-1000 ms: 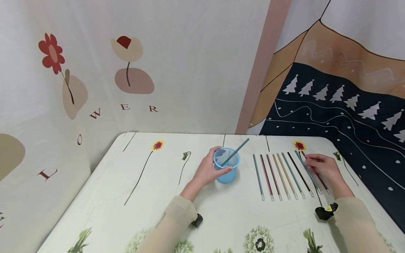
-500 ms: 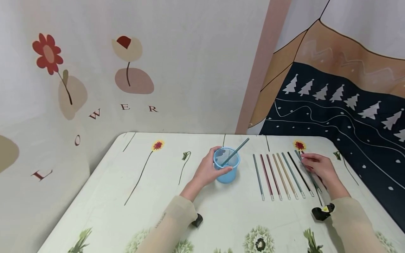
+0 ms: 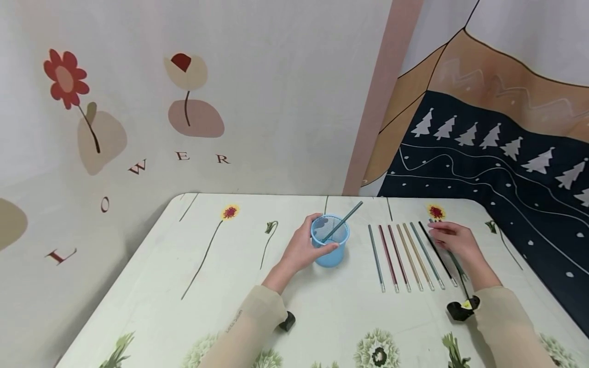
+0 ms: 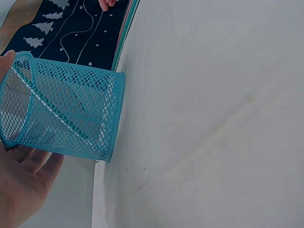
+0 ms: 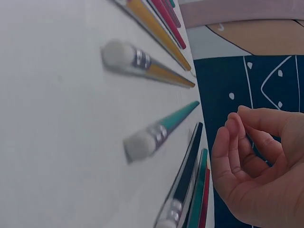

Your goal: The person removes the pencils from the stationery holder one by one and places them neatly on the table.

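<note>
A light blue mesh pen holder (image 3: 327, 258) stands upright on the table, with one dark teal pencil (image 3: 352, 211) leaning inside it. My left hand (image 3: 299, 253) grips its side, thumb at the front near the rim; fingers also show beneath the holder in the left wrist view. Above the right end of a row of eraser-tipped pencils is my right hand (image 3: 460, 246), near a black pencil (image 3: 437, 254). It partly hides a teal pencil (image 3: 457, 265). In the right wrist view, the bent fingers of the right hand (image 5: 266, 166) hold nothing, and a red pencil (image 5: 205, 202) lies beyond the teal one.
Left of the black pencil lie several more pencils: teal, yellow (image 3: 411, 255) and red (image 3: 387, 258). The white tablecloth (image 3: 152, 266) has printed flowers and stems. A patterned curtain (image 3: 285, 102) hangs behind the table, and a dark tree-print cloth (image 3: 506, 168) is on the right.
My right hand has moved left, from the rightmost red pencil past the teal one towards the black pencil. The left hand and pen holder have stayed put.
</note>
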### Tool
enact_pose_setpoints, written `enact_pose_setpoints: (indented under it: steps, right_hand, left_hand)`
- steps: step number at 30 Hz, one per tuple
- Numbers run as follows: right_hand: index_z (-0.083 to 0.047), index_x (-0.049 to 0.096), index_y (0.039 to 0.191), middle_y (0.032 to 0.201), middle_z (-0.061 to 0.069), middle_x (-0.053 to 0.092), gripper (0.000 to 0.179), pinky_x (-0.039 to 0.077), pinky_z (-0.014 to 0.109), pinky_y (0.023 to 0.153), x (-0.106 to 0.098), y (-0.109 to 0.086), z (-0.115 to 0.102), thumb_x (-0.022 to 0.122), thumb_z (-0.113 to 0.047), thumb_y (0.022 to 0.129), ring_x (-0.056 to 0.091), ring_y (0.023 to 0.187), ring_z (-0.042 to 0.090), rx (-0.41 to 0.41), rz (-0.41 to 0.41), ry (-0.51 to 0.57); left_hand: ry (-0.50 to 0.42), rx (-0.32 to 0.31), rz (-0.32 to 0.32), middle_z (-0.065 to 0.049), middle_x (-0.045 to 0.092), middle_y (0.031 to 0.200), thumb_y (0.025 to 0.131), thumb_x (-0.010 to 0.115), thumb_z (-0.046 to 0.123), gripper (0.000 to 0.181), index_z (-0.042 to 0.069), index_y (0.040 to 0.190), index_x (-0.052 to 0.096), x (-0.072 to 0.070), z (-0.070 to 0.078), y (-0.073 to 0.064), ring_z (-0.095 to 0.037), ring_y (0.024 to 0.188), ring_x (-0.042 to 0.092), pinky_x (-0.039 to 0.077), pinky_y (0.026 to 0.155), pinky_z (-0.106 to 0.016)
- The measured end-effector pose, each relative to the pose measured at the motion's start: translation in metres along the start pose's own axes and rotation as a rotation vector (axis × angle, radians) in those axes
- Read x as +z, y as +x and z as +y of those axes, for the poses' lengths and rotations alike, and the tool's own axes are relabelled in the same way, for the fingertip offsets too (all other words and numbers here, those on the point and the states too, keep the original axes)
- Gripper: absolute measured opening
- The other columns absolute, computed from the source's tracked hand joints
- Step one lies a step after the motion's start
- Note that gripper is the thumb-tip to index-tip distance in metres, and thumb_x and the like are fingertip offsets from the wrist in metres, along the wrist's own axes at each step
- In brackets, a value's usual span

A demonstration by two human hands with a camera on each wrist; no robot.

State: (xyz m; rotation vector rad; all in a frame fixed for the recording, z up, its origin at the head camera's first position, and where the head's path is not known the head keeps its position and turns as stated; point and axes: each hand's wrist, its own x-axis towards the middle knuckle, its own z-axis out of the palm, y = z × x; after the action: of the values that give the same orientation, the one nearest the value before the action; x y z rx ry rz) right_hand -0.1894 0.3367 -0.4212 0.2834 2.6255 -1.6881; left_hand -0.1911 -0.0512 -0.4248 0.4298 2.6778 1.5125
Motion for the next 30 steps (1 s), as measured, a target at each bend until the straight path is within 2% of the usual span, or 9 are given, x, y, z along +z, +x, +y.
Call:
enact_pose_setpoints:
  steps: [6,15,21,27,30]
  right_hand:
    - [0.012,0.049,0.137,0.085,-0.027,0.062,0.053,0.057,0.014,0.073,0.007,0.001,-0.01,0.063,-0.022,0.099,0.062,0.079,-0.01,-0.016,-0.024,0.003]
    - [0.01,0.05,0.138,0.09,-0.026,0.059,0.053,0.057,0.014,0.076,0.019,0.007,-0.025,0.062,-0.024,0.099,0.06,0.083,-0.011,-0.034,-0.062,0.0]
    - [0.008,0.051,0.138,0.106,-0.012,0.063,0.051,0.057,0.016,0.08,0.032,0.003,-0.042,0.06,-0.024,0.1,0.061,0.087,-0.009,-0.089,-0.068,-0.012]
    - [0.005,0.052,0.138,0.099,-0.016,0.062,0.05,0.058,0.018,0.082,0.05,-0.001,-0.052,0.063,-0.025,0.099,0.063,0.087,-0.004,-0.08,-0.085,0.026]
    - [0.003,0.053,0.138,0.108,-0.005,0.067,0.05,0.058,0.02,0.084,0.064,-0.004,-0.057,0.063,-0.026,0.099,0.064,0.089,-0.003,-0.079,-0.102,0.033]
  left_hand:
    - [0.0,0.0,0.003,-0.01,0.051,0.149,0.081,0.081,0.041,0.087,0.017,0.151,0.035,-0.001,0.002,0.002,-0.03,0.137,0.05,0.044,0.111,-0.051]
    - [0.003,0.011,0.011,-0.01,0.052,0.148,0.081,0.081,0.041,0.087,0.017,0.151,0.035,-0.001,0.005,0.006,-0.03,0.136,0.05,0.045,0.111,-0.052]
    - [0.002,0.017,0.013,-0.01,0.051,0.148,0.081,0.081,0.042,0.087,0.018,0.151,0.035,-0.002,0.006,0.009,-0.03,0.137,0.05,0.044,0.111,-0.052]
    - [0.0,0.012,0.01,-0.01,0.051,0.148,0.081,0.08,0.044,0.087,0.018,0.151,0.036,0.0,0.002,0.004,-0.03,0.136,0.05,0.045,0.11,-0.054]
    - [0.003,0.001,0.003,-0.01,0.051,0.148,0.081,0.08,0.045,0.087,0.018,0.15,0.036,0.002,-0.002,-0.001,-0.031,0.136,0.05,0.045,0.109,-0.054]
